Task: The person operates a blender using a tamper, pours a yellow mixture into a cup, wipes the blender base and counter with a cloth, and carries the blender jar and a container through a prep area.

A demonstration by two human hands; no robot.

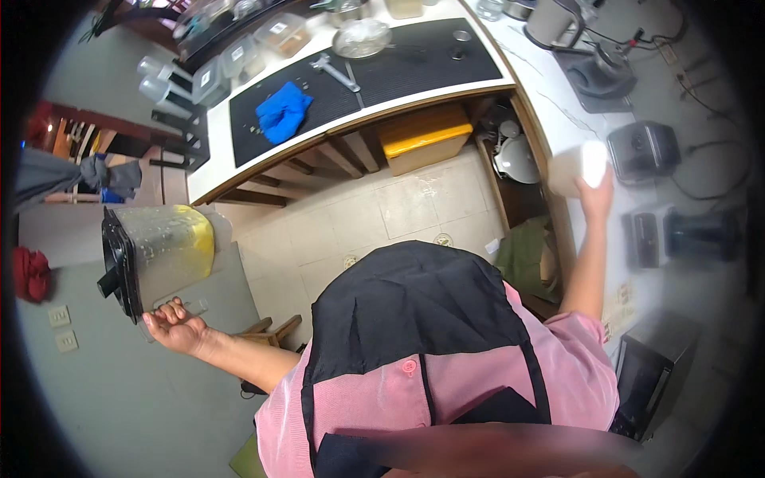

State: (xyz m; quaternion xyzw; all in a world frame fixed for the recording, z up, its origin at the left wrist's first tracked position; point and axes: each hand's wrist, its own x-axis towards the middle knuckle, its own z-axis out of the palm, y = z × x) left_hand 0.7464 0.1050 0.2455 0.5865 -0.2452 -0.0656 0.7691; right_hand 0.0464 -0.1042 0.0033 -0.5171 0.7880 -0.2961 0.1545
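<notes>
My left hand (176, 327) grips the clear handle of a blender jar (164, 257), out to the left. The jar is transparent, smeared inside, and has yellow matter near its base. A black lid (119, 263) sits on its mouth, and the jar lies tilted well over in the view. At the right, above the marbled counter (559, 101), my right hand (596, 194) is closed around a whitish container (568, 170). That container is blurred, so its exact kind and contents are unclear.
On a black ribbed mat (406, 71) lie a blue cloth (284, 113), a metal tool (336, 73) and a shallow metal bowl (360, 40). Plastic boxes (281, 37) line the back. An electric kettle (550, 24) and dark appliances (642, 149) stand right. A yellow-lidded box (427, 140) sits below.
</notes>
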